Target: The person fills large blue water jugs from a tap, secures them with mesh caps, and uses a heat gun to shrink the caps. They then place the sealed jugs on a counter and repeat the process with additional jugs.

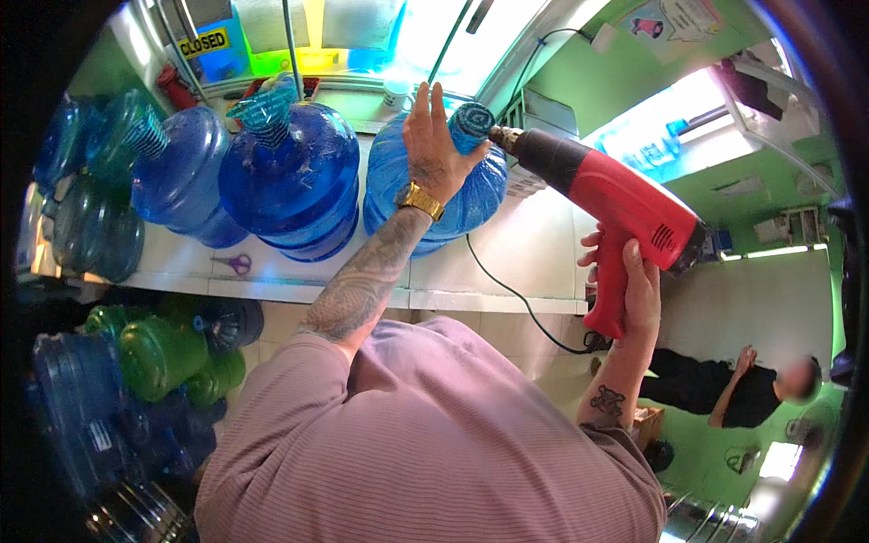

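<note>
My right hand (641, 294) is closed around the grip of a red and black heat gun (615, 185). The gun's metal nozzle points left, close to the blue patterned seal (472, 125) over the neck of a large blue water jug (475, 201). Beside that neck, my left hand (433, 149) is open, fingers stretched upward and thumb apart, with a gold watch at the wrist. Whether its palm touches the jug is hard to tell. Left of this jug stands another blue jug (290, 176) with a loose wrapped seal (262, 113) on its neck.
More jugs (181, 176) line the left of the white counter (362, 282), where purple scissors (238, 263) lie. Green jugs (163, 357) are stacked below at left. A dark cord (511, 294) hangs over the front edge. Another person (751, 391) is at the far right.
</note>
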### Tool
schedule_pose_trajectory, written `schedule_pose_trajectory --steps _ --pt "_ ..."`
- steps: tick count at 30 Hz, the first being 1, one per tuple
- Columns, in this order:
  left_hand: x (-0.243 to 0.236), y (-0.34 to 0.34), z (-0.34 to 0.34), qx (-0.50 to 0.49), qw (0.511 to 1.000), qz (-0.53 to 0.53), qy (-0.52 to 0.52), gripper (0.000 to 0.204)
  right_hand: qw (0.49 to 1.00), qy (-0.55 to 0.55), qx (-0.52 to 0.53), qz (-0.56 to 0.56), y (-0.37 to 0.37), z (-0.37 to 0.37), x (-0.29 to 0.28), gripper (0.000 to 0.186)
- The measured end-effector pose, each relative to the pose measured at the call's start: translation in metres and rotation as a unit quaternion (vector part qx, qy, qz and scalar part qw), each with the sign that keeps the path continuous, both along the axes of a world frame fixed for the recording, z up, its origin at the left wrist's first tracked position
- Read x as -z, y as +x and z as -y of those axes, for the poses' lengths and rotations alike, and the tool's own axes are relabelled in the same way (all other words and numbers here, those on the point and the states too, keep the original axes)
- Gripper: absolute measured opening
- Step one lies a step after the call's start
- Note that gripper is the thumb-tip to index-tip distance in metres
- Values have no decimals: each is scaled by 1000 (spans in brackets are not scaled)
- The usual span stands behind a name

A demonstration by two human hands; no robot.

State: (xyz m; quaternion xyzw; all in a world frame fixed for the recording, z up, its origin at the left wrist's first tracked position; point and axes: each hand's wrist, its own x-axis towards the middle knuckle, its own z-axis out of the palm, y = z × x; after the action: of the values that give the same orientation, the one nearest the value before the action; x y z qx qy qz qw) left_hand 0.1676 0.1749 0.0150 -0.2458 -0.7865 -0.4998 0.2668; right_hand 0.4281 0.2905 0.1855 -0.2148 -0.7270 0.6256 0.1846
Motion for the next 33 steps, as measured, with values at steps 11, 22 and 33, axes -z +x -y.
schedule_pose_trajectory --steps 11,22,33 --pt "23 49 30 160 987 4 15 80 992 -49 -114 -20 -3 -69 55 65" --pt "-31 -2 -22 87 969 195 127 52 980 -117 -153 -45 -12 -112 115 83" --pt "-63 9 -36 60 922 287 252 43 967 -162 -192 -50 -30 -158 130 88"
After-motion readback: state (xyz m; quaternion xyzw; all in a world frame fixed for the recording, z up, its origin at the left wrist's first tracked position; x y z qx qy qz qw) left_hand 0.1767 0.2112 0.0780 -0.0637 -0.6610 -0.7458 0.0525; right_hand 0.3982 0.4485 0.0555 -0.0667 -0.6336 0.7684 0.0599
